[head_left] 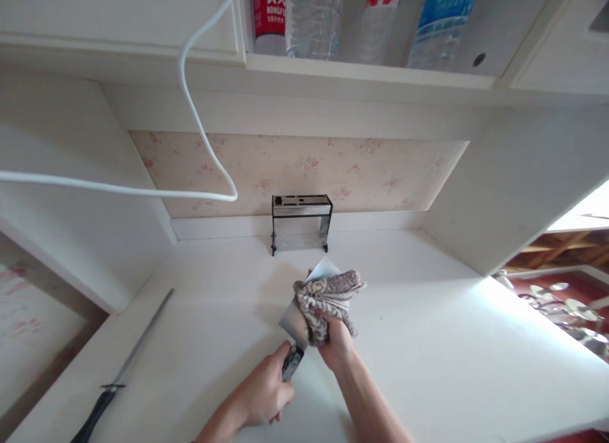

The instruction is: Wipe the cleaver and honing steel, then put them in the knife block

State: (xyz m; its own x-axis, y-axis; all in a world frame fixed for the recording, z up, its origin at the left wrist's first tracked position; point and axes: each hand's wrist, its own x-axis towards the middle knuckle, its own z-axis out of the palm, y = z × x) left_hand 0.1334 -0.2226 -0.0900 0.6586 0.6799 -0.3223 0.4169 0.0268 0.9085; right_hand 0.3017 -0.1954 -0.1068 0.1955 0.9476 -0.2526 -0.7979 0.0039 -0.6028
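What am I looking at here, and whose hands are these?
There is no machine: a person wears a camera on the head, looking down at their own bare hands over a white counter. The left hand grips the handle of a cleaver. The right hand presses a patterned cloth against the blade. A sharpening steel lies to the left, a metal knife holder stands at the back wall, water bottles sit on the shelf above, and a white cable hangs across.

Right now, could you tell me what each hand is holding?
Left hand: closed on the cleaver handle.
Right hand: closed on the cloth.
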